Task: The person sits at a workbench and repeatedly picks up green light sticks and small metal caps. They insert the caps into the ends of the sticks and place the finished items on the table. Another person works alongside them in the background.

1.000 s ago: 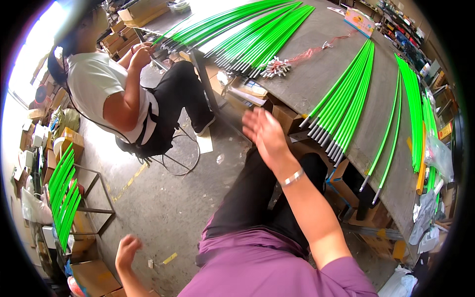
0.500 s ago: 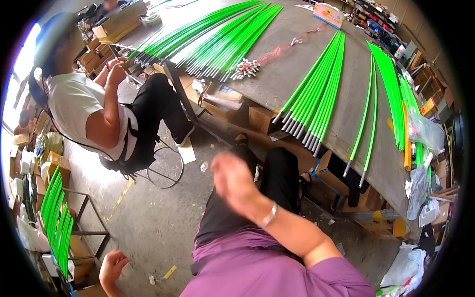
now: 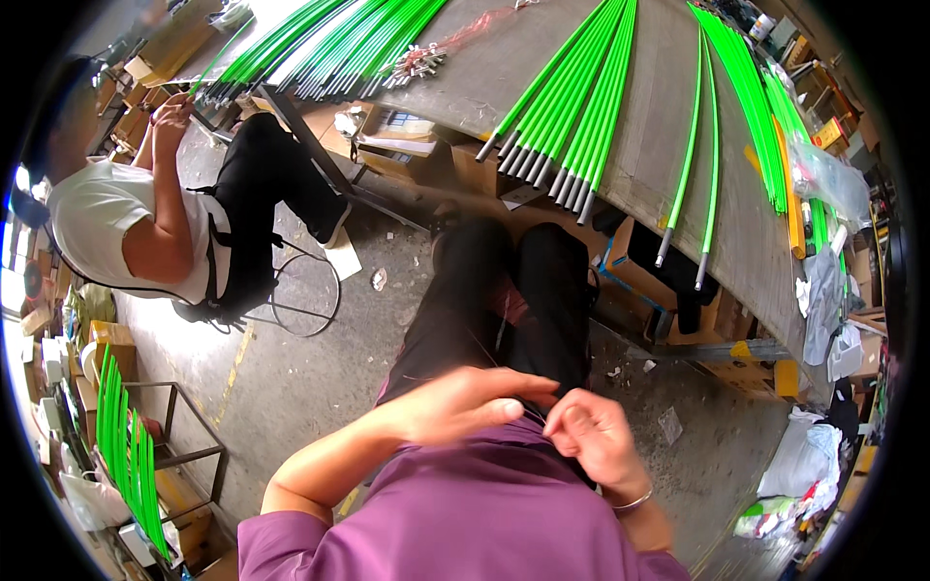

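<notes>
My left hand (image 3: 470, 402) reaches across my waist, just above the black trousers (image 3: 465, 315). Its fingers are stretched out flat toward the right, with nothing seen in them. Close beside its fingertips is my right hand (image 3: 596, 436), its fingers curled in; whether they hold something small I cannot make out. A bracelet (image 3: 635, 501) circles the right wrist. Ahead on the grey table (image 3: 659, 126), a fanned bundle of green rods (image 3: 576, 102) with grey metal ends overhangs the near edge. Two single green rods (image 3: 712, 145) lie to its right.
A seated co-worker (image 3: 136, 228) at the left holds a green rod's end near more rods (image 3: 349, 44) on the table. Green rods (image 3: 126, 450) rest on a metal frame at lower left. Cardboard boxes (image 3: 639, 257) stand under the table; plastic bags (image 3: 828, 179) lie at the right.
My left hand has come in from the lower left, and my right hand has drawn back from over my thigh; both now meet at my waist. The view has shifted, so the table sits higher.
</notes>
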Action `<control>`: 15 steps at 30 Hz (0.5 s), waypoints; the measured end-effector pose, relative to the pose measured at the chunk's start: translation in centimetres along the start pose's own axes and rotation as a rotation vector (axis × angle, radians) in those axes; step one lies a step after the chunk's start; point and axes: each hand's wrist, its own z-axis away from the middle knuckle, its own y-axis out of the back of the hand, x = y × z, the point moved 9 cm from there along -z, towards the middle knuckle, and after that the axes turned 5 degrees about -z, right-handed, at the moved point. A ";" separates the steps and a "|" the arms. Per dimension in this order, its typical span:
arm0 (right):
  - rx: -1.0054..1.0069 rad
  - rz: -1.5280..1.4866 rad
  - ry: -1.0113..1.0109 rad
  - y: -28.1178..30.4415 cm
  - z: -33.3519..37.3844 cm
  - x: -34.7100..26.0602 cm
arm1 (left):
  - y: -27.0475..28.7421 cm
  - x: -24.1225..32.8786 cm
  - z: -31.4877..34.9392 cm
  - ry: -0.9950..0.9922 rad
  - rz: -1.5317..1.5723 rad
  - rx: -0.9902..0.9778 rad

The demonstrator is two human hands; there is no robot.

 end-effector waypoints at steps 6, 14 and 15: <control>0.003 0.067 -0.130 1.2 0.4 3.7 | 0.1 -0.4 -3.4 0.066 0.623 0.217; 0.221 0.221 0.420 4.8 -3.2 -5.0 | -0.3 -2.3 -5.6 0.332 0.744 0.194; 0.258 0.145 0.449 4.9 -3.9 -5.7 | -0.1 -2.4 -5.7 0.344 0.743 0.207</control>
